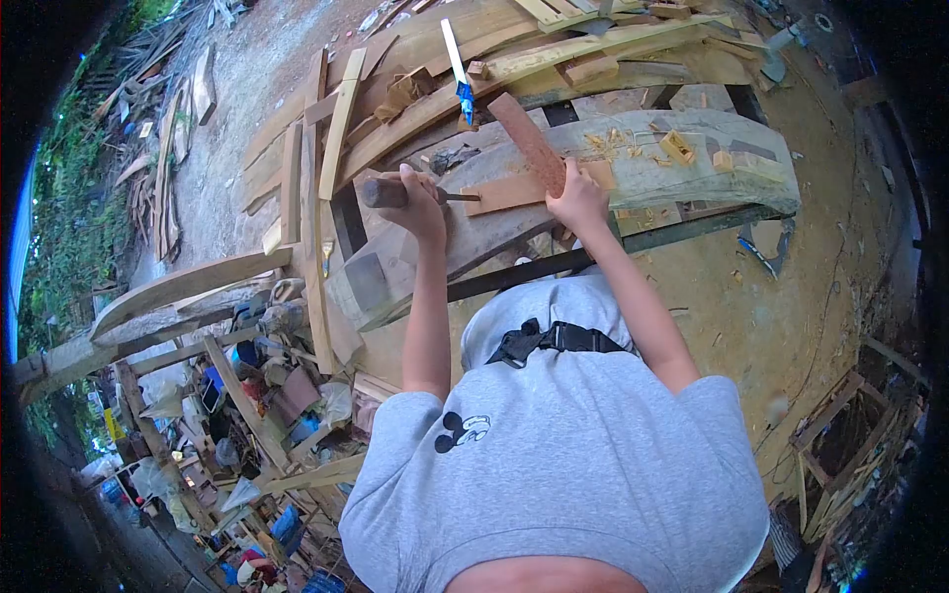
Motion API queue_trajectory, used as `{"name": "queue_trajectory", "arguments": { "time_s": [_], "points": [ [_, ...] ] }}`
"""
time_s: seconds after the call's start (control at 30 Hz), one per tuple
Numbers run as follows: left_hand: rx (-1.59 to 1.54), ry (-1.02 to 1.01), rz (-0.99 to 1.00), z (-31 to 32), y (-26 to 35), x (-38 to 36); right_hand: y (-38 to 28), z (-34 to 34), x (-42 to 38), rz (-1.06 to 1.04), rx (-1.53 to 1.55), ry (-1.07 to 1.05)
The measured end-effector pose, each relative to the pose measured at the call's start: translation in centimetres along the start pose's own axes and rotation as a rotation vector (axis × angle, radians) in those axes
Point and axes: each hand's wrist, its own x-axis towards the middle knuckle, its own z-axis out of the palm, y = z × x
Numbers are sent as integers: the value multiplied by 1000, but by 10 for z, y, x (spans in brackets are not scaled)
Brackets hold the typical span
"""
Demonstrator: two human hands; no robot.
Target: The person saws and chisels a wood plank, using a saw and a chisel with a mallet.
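Observation:
My left hand (422,206) is closed around a chisel (388,193). The thick dark handle points left, and the narrow blade reaches right to the near end of a flat brown board (509,194). A reddish-brown wooden bar (529,141) is gripped in my right hand (579,199), tilted up and to the left above that board. Part of the board is hidden behind the right hand and the bar. Beneath it lies a wide, weathered plank bench (633,148).
Wood shavings and a small yellowish wood block (678,147) lie on the bench's right side. Long planks (341,124) are stacked beyond it. A white strip with a blue end (464,94) lies across them. A paintbrush (327,257) rests at left, near cluttered scrap (287,395).

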Motion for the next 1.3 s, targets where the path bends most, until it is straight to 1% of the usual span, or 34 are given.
{"name": "queue_trajectory", "arguments": {
  "time_s": [0.07,0.2,0.6,0.7,0.77,0.9,0.97,1.1,1.17,1.3],
  "points": [
    [28,33,18,6,2,-2,-1,1,-1,11,-11,-6],
    [32,31,8,10,2,-7,-2,1,-1,32,-7,7],
    [15,-53,24,7,-2,-10,-3,-1,-3,46,0,1],
    [-7,-43,-5,9,1,-11,-5,-3,-3,51,-3,-8],
    [14,12,2,13,4,-11,-5,-3,-3,55,-8,-16],
    [0,32,25,9,-3,-13,-4,-1,-1,49,-9,-10],
    [-59,11,-20,5,-6,-13,-4,-1,-1,51,-13,-15],
    [-45,-13,-15,3,-5,-13,-4,-2,-2,47,-9,-1],
    [-60,0,-45,4,-4,-13,-4,-2,-2,46,-8,1],
    [4,-26,-24,7,2,-12,-5,-3,-3,53,-3,-6]
  ]
}}
